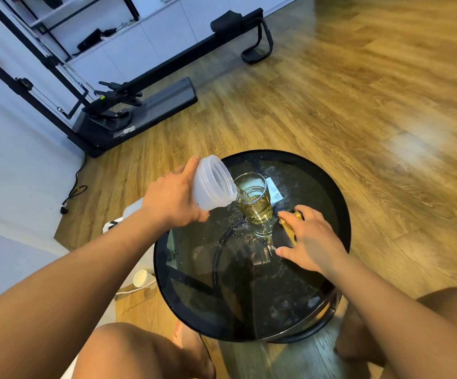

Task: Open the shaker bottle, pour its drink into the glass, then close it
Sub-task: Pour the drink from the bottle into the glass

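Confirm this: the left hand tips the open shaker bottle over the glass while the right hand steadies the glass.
One thing is wrong. In the head view the right hand holds the black lid beside the glass, not the glass itself. The left hand does tip the open shaker bottle over it.

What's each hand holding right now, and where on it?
Left hand grips the shaker bottle round its body, tipped over the glass. Right hand holds the black lid by its rim on the table.
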Available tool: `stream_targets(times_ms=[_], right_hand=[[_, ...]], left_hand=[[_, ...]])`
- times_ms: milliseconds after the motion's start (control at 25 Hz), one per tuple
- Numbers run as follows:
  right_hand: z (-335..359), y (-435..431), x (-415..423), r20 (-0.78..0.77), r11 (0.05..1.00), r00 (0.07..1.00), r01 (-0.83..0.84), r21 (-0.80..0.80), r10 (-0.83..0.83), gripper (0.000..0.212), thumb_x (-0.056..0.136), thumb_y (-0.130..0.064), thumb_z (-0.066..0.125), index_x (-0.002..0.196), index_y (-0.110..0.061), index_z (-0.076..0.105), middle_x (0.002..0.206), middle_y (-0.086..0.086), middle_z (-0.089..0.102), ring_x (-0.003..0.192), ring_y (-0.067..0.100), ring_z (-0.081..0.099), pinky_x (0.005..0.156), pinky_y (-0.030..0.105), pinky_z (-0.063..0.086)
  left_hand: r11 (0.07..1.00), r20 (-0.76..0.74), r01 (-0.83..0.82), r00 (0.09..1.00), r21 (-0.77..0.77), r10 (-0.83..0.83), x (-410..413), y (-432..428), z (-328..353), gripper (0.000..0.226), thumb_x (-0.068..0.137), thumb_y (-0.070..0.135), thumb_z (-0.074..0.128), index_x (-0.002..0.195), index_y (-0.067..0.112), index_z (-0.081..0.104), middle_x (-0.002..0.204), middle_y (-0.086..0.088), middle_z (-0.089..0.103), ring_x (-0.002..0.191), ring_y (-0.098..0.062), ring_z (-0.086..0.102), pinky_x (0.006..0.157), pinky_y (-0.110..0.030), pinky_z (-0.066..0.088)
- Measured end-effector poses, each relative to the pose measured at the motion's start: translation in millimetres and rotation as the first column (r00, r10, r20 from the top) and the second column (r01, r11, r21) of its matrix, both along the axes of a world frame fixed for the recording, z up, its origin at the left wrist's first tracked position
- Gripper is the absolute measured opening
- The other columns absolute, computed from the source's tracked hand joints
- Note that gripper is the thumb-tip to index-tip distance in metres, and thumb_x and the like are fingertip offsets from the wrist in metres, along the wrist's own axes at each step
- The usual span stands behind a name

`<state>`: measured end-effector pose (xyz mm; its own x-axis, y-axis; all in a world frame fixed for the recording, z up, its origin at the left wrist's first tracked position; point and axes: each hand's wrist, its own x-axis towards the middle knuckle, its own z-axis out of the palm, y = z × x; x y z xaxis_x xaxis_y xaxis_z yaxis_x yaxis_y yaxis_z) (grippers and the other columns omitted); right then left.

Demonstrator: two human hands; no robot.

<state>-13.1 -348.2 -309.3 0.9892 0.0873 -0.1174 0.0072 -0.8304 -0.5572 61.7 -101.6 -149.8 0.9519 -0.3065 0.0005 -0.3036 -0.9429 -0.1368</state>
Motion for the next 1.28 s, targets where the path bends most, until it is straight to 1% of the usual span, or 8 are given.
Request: stream_targets(times_ms=[120, 400, 840, 1040, 1160, 1280], right_hand=[[-0.3, -0.4, -0.5, 0.0, 1.0, 1.0, 0.0, 0.003, 0.0, 0.087, 0.075, -0.057, 0.07, 0.148, -0.036, 0.027, 0.155, 0.005, 0.022, 0.143, 0.027, 0.015, 0.113, 0.045, 0.027], [-1.6, 0.0, 0.6, 0.007, 1.0, 1.0, 0.004, -0.006, -0.004, 0.088, 0.075, -0.059, 0.07, 0.148, -0.036, 0.027, 0.155, 0.005, 0.023, 0.143, 0.027, 0.016, 0.113, 0.045, 0.027], [-1.7, 0.4, 0.2, 0.006, 1.0, 1.0, 0.004, -0.011, -0.004, 0.088, 0.075, -0.059, 0.069, 0.148, -0.037, 0.026, 0.155, 0.005, 0.023, 0.143, 0.027, 0.017, 0.112, 0.044, 0.027], [-0.3, 0.7, 0.2, 0.002, 1.0, 1.0, 0.005, -0.009, -0.005, 0.087, 0.075, -0.058, 0.069, 0.148, -0.036, 0.026, 0.155, 0.005, 0.023, 0.143, 0.027, 0.017, 0.112, 0.044, 0.027], [0.2, 0.3, -0.7, -0.006, 1.0, 1.0, 0.003, 0.001, -0.003, 0.087, 0.076, -0.057, 0.07, 0.148, -0.036, 0.026, 0.156, 0.005, 0.022, 0.143, 0.027, 0.016, 0.113, 0.044, 0.027], [1.5, 0.3, 0.1, -0.006, 1.0, 1.0, -0.001, 0.001, 0.001, 0.087, 0.076, -0.057, 0.07, 0.148, -0.036, 0.026, 0.156, 0.005, 0.022, 0.143, 0.027, 0.016, 0.113, 0.044, 0.028]], left_hand=[[1.0, -0.005, 0.002, 1.0, 0.007, -0.002, -1.5, 0.0, -1.3, 0.111, 0.056, 0.045, 0.089, 0.142, 0.032, 0.02, 0.109, 0.0, 0.059, 0.086, -0.028, 0.06, 0.071, -0.041, 0.05], [1.0, 0.005, 0.014, 1.0, -0.006, -0.014, -3.2, 1.4, -2.1, 0.108, 0.056, 0.044, 0.09, 0.139, 0.032, 0.023, 0.101, 0.006, 0.053, 0.082, -0.024, 0.056, 0.067, -0.038, 0.042], [1.0, 0.009, 0.014, 1.0, -0.004, -0.014, -1.7, 1.8, -1.7, 0.109, 0.056, 0.044, 0.09, 0.139, 0.032, 0.021, 0.101, 0.004, 0.054, 0.082, -0.024, 0.057, 0.066, -0.038, 0.043], [1.0, 0.009, 0.005, 1.0, 0.005, -0.005, -1.0, 2.1, -1.4, 0.111, 0.055, 0.045, 0.089, 0.14, 0.033, 0.02, 0.104, 0.004, 0.055, 0.083, -0.026, 0.058, 0.068, -0.039, 0.047], [1.0, 0.021, 0.004, 1.0, 0.006, -0.004, -0.5, 1.9, -1.8, 0.111, 0.055, 0.046, 0.089, 0.14, 0.033, 0.02, 0.101, 0.005, 0.053, 0.082, -0.025, 0.056, 0.067, -0.038, 0.043], [1.0, 0.017, -0.007, 1.0, 0.006, 0.007, 0.8, 2.0, -1.7, 0.113, 0.054, 0.046, 0.089, 0.141, 0.034, 0.018, 0.104, 0.001, 0.058, 0.082, -0.026, 0.056, 0.068, -0.038, 0.043]])
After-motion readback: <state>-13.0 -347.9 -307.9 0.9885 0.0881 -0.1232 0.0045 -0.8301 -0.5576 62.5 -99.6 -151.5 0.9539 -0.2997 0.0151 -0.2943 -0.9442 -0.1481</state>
